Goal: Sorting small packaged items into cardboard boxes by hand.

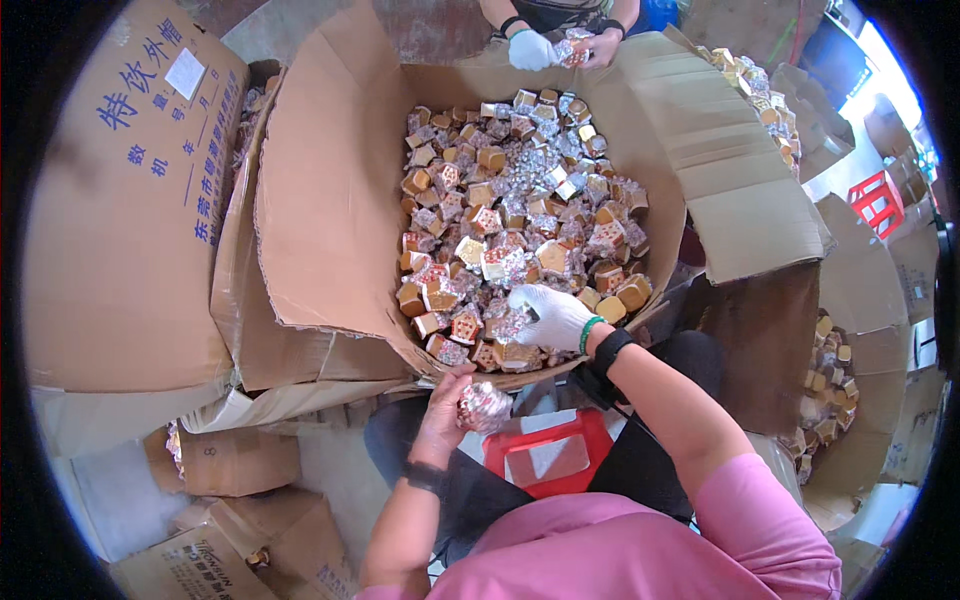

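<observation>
A large open cardboard box [330, 200] stands before me, heaped with small gingerbread-house ornaments [490, 218], many in clear plastic wrap. Low at its near edge, my bare left hand [440, 412] is closed around a shiny wrapped ornament [484, 407], which is slightly blurred. My right hand [552, 318], in a white glove, reaches into the near part of the box. Its fingers are curled at a shiny plastic-wrapped ornament [508, 323] on the heap; the fingertips are partly hidden.
Across the box, another person's gloved hand [531, 50] and bare hand [600, 48] hold a wrapped piece. A tall carton [120, 280] stands at the left. More ornament-filled boxes [870, 400] line the right. A red and white stool [550, 455] shows between my legs.
</observation>
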Motion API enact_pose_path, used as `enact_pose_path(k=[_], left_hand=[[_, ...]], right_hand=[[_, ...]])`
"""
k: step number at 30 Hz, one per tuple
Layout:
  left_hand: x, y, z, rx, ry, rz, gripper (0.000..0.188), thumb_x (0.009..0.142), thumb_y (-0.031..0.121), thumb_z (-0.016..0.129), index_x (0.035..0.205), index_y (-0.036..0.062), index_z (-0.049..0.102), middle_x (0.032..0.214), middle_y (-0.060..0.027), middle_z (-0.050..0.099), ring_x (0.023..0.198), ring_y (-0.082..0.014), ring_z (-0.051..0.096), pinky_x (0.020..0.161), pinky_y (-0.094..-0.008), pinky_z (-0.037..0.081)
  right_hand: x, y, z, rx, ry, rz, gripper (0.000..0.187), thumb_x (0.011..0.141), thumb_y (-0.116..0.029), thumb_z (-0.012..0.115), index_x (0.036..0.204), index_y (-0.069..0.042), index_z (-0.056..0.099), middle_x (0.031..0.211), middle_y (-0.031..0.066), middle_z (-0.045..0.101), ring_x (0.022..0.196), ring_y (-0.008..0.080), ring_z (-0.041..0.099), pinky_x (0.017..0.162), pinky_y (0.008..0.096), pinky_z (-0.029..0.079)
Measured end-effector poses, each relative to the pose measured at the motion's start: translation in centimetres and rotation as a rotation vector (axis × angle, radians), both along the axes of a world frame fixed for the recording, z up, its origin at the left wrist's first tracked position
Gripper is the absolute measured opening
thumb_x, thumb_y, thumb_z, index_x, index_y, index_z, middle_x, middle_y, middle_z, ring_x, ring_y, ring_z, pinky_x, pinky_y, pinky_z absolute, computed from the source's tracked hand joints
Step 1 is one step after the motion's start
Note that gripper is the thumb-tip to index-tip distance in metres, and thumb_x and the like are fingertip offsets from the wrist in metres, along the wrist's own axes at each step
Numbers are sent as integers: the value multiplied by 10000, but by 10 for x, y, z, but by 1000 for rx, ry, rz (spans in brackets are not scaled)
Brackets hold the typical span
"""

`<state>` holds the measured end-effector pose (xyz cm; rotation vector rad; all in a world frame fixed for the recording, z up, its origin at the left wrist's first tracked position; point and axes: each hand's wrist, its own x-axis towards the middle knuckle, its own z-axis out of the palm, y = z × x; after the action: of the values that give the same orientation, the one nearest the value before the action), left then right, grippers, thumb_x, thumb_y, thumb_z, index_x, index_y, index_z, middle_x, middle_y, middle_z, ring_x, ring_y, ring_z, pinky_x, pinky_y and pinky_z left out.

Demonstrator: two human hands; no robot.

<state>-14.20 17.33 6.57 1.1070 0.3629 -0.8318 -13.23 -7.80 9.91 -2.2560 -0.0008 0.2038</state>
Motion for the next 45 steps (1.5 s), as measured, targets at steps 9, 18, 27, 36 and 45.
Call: enact_pose_path(k=[9,18,27,36,45], left_hand=[[-9,-25,55,-411,125,-396,770,795,629,411,1296,48,346,1021,-191,573,657,-202,590,518,-294,496],[-24,-31,60,-262,-45,-170,529,839,425,543,1182,35,439,979,-120,591,804,-183,606,670,-318,522],[-13,-22,55,347,-873,-446,509,719,306,722,1052,41,443,969,-76,546,892,-149,512,805,-301,427],[-21,-22,57,284,-773,-497,660,725,472,675,1128,13,427,997,-80,558,911,-138,522,811,-284,432],[-38,-32,49,-256,-110,-94,423,895,336,481,1229,82,427,1076,-60,564,904,-176,584,730,-330,514]], right_hand=[[-28,-1,63,213,-332,114,427,682,-117,612,1099,-116,523,1057,115,567,969,273,566,835,339,443],[-56,1,59,520,-366,-171,322,779,-135,570,1088,-52,529,951,49,592,855,171,587,789,285,456],[-78,18,54,833,569,-361,550,787,-539,531,728,4,592,518,38,503,402,156,497,343,261,401],[-97,25,45,1306,705,-336,311,866,-414,474,723,-159,581,465,-67,432,329,50,311,317,219,205],[-85,34,44,1856,430,-433,328,897,-346,425,645,-138,410,513,-54,334,406,96,309,512,307,383]])
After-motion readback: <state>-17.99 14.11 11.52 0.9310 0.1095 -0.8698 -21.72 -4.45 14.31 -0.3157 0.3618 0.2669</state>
